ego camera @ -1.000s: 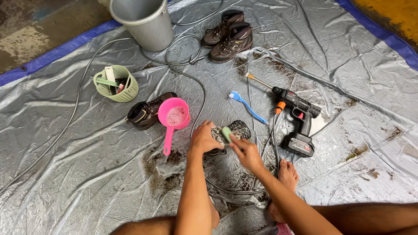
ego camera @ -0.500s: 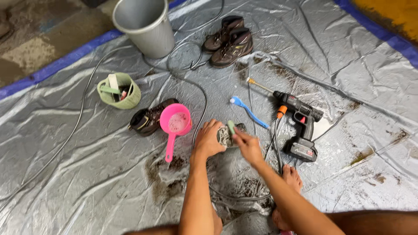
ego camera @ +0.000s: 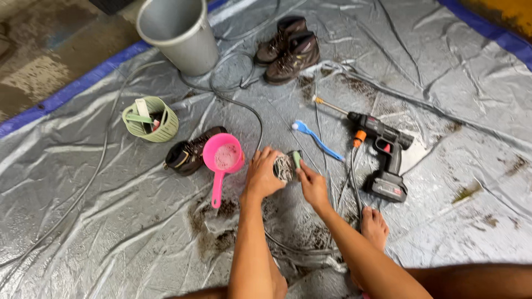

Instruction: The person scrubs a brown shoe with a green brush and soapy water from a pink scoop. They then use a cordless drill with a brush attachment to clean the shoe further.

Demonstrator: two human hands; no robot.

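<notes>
Left hand (ego camera: 263, 176) gripping muddy shoe (ego camera: 284, 166) at frame centre, right hand (ego camera: 312, 185) pinching green brush (ego camera: 297, 160). Could slip: wet sole, splattering onto pink scoop (ego camera: 223, 158).

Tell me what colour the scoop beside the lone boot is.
The scoop is bright pink, handle included; the head view shows it.

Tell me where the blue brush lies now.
In the head view, the blue brush lies on the tarp, between the hands and the spray gun.
</notes>
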